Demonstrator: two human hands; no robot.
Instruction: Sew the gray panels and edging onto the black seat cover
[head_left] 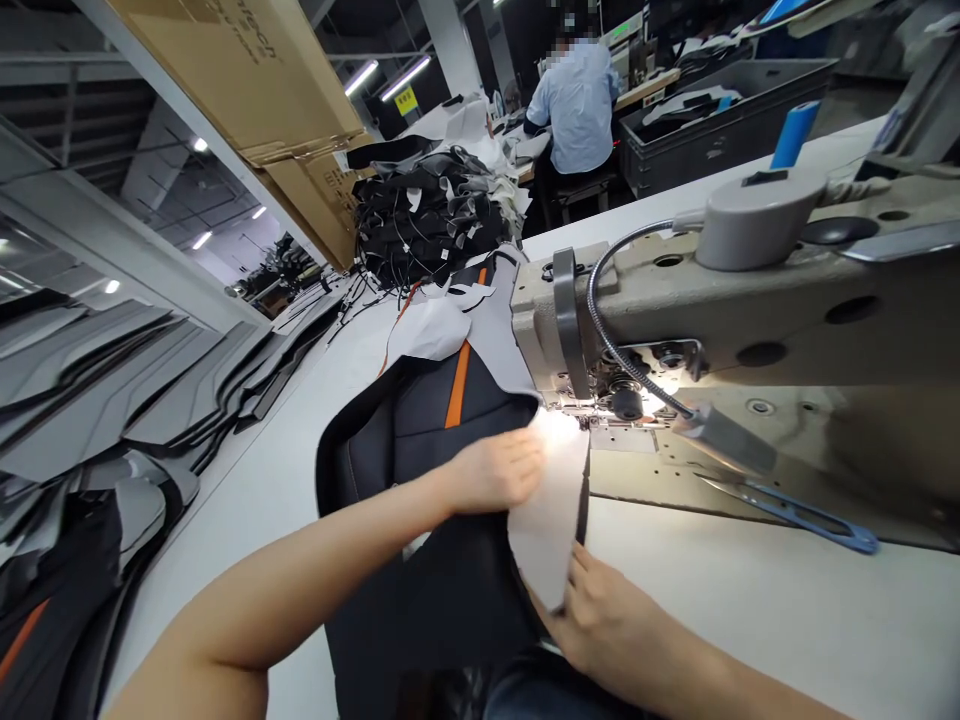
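Hands on a black cover [420, 420] at the sewing machine [750, 300]
Left hand [495, 470] laid flat, fingers together, pressing the black cover onto the white table [750, 620] just before the lit needle, orange stripe [459, 385] beyond it; right hand [607, 620] lower, fingertips pinching the near end of the pale strip [551, 520]; blue snips [817, 520] lying on the machine bed, well apart

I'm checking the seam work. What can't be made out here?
Head view only:
- Needle area on the sewing machine: washed out by lamp glare.
- The black cover: near end cut off by the bottom edge, partly hidden under the left hand.
- The right hand: whether it pinches the grey panel is unclear.
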